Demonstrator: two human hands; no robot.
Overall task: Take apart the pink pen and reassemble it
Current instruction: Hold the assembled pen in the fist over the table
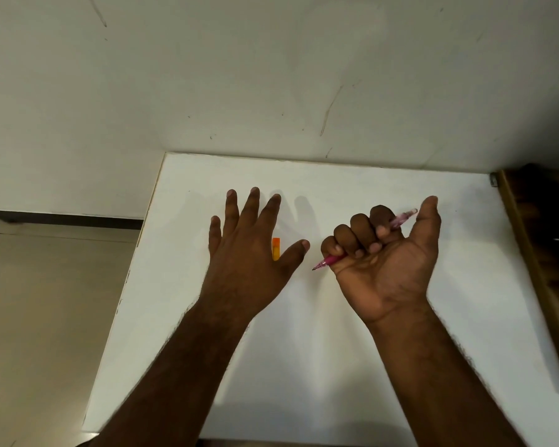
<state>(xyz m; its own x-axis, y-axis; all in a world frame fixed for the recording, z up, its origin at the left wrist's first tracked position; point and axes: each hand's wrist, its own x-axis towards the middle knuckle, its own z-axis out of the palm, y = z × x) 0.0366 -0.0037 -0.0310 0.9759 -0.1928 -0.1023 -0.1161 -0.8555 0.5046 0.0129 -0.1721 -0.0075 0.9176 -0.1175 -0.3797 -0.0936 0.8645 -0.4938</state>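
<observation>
Pink pen (331,259), dark tip showing, gripped in right hand (388,253) | left hand (252,253) flat, fingers spread

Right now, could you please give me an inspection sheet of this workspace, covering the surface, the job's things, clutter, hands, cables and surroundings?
Surface: white table, set against a wall.
Job's things: pink pen, in one piece as far as it shows, tip pointing left, the other end sticking out by the thumb.
Clutter: small orange item on the table, partly hidden by the left hand; what it is cannot be told.
Hands: left hand palm down, fingers spread and straight, holding nothing; right hand palm up, fingers curled round the pen, thumb out.
Cables: nothing seen.
Surroundings: scuffed pale wall, tiled floor to the left, dark wooden furniture to the right.
</observation>
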